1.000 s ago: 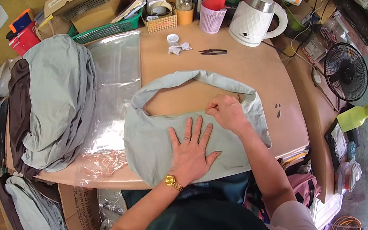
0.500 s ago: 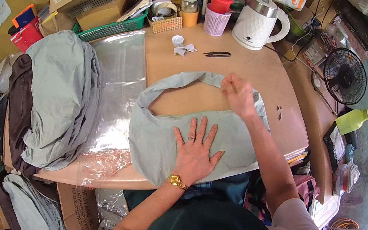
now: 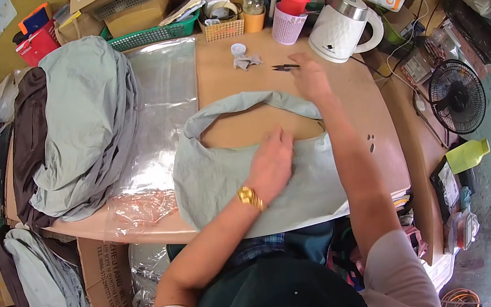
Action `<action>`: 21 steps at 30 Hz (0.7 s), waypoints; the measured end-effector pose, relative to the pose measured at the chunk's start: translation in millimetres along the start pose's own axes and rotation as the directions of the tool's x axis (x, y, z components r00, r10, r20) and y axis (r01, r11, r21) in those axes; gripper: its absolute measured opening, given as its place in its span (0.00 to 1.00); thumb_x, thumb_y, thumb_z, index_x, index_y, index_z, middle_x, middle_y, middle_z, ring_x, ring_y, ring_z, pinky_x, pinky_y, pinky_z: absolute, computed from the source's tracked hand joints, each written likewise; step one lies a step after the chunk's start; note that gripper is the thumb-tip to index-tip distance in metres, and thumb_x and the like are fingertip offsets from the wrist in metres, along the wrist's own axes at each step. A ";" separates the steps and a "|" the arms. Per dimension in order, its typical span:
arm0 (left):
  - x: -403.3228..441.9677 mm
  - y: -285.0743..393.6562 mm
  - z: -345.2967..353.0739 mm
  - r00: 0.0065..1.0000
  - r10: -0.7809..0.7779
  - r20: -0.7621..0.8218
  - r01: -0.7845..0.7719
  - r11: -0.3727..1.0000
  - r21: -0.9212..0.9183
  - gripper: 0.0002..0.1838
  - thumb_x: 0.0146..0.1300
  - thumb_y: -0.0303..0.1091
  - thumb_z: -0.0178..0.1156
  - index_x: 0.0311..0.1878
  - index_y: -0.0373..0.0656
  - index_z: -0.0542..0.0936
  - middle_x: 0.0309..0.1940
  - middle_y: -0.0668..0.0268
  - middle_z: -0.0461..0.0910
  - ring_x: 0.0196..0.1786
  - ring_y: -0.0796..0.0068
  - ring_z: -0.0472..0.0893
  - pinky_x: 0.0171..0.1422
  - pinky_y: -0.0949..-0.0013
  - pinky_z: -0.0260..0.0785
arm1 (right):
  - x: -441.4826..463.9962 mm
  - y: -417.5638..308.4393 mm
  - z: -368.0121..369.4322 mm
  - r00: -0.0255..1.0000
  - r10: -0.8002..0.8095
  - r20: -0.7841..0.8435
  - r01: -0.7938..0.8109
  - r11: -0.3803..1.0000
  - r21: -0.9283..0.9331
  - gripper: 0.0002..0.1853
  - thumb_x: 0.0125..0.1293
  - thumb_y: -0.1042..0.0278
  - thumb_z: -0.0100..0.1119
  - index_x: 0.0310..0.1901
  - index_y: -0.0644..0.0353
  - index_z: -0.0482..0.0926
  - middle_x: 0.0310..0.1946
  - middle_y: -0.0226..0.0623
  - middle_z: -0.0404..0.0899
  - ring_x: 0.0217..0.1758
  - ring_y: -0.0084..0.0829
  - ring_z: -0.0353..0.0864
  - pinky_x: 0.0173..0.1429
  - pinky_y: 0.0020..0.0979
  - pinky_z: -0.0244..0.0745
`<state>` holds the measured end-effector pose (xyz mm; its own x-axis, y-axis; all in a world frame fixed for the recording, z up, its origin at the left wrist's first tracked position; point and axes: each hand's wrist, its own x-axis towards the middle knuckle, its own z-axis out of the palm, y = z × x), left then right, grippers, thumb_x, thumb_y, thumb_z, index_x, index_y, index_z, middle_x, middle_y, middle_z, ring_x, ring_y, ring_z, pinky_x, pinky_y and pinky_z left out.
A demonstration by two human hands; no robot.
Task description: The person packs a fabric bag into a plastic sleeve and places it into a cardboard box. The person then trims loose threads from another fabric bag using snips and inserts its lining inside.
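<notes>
A pale grey-green fabric shoulder bag (image 3: 218, 183) lies flat near the table's front edge, its wide strap looped toward the back. My left hand (image 3: 271, 162), with a gold watch at the wrist, rests on the bag with its fingers drawn together at the opening's edge; the fingertips seem to pinch the fabric there. Beyond the strap, my right hand (image 3: 313, 78) has its fingers closed over the handle end of the black thread snips (image 3: 284, 67). The snips' tips point left, still at table level, and the hand hides their handles.
Piled grey and brown fabric (image 3: 84, 127) covers the table's left side beside clear plastic sheets (image 3: 165, 89). A white kettle (image 3: 338, 29), a pink cup (image 3: 288, 24) and baskets (image 3: 159, 33) line the back. A fan (image 3: 458, 95) stands at right. Small dark pieces (image 3: 372, 144) lie on the table.
My right hand has left the strap and reached away to the snips. My left hand, flat and spread before, has moved up the bag and drawn its fingers together at the opening.
</notes>
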<state>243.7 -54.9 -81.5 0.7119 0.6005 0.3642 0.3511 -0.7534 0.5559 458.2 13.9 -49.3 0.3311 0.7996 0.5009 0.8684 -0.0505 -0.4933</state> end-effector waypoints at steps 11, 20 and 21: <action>9.0 -20.5 17.5 0.963 -0.254 -0.088 0.205 0.906 -0.371 0.07 0.52 0.33 0.71 0.36 0.45 0.88 0.27 0.63 0.76 0.32 0.66 0.77 0.37 0.65 0.69 | 23.9 52.1 39.3 0.951 0.149 0.273 0.035 0.821 -0.569 0.15 0.68 0.65 0.53 0.52 0.63 0.75 0.55 0.45 0.71 0.62 0.42 0.70 0.63 0.45 0.67; 12.7 -29.9 21.6 0.922 -0.329 -0.206 0.256 0.914 -0.316 0.10 0.59 0.35 0.66 0.30 0.37 0.81 0.26 0.56 0.78 0.30 0.58 0.78 0.36 0.60 0.69 | -40.2 -46.5 -31.6 0.862 0.482 0.157 -0.382 0.414 0.826 0.09 0.72 0.71 0.47 0.49 0.64 0.72 0.28 0.34 0.75 0.28 0.24 0.74 0.34 0.26 0.72; 13.9 -29.9 20.4 0.909 -0.352 -0.222 0.274 0.907 -0.319 0.10 0.60 0.34 0.65 0.30 0.36 0.80 0.26 0.55 0.78 0.30 0.57 0.78 0.36 0.59 0.69 | -64.5 -56.3 -35.7 0.865 0.480 0.144 -0.394 0.472 0.789 0.09 0.71 0.71 0.49 0.50 0.62 0.73 0.28 0.35 0.74 0.30 0.25 0.75 0.35 0.28 0.72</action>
<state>255.4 -29.4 -108.3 0.3887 0.8708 0.3011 0.3196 -0.4339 0.8424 401.2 -56.1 -28.5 0.6499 0.7541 0.0941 -0.0113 0.1333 -0.9910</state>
